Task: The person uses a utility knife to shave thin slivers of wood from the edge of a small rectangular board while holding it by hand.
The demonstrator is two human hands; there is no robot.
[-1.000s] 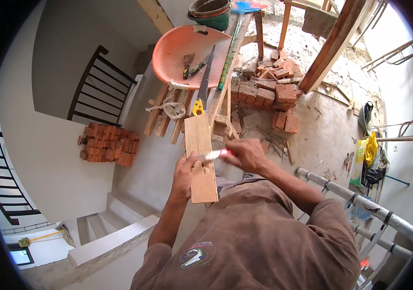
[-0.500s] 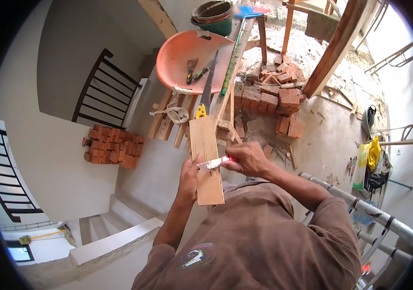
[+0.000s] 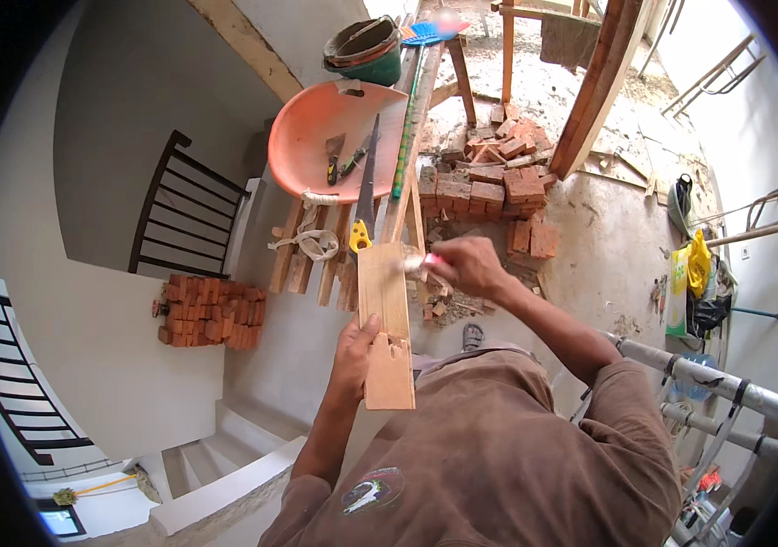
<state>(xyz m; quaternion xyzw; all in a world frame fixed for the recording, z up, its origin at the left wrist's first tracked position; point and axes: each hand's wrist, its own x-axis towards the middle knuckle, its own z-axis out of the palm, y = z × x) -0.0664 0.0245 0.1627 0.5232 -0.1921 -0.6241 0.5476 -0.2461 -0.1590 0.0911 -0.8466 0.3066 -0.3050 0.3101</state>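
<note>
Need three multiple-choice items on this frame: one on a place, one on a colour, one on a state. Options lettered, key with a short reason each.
1. Where does the handsaw with the yellow handle lie?
A. on the stack of red bricks by the wall
B. across the wooden slats below the orange shallow basin
C. on the stair steps

2. What colour is the shallow basin that holds small hand tools?
A. blue
B. green
C. orange

3. How is the flat pale wooden board held?
A. the left hand grips its lower part, the right hand is at its upper edge
B. it lies loose on the floor
C. both hands grip its lower end

Key: 1 B, the blade runs from the basin's rim down over the slats. 2 C, the basin is plainly orange. 3 A, the left hand clasps the board low, and the right hand holds a small tool at the top edge.
</note>
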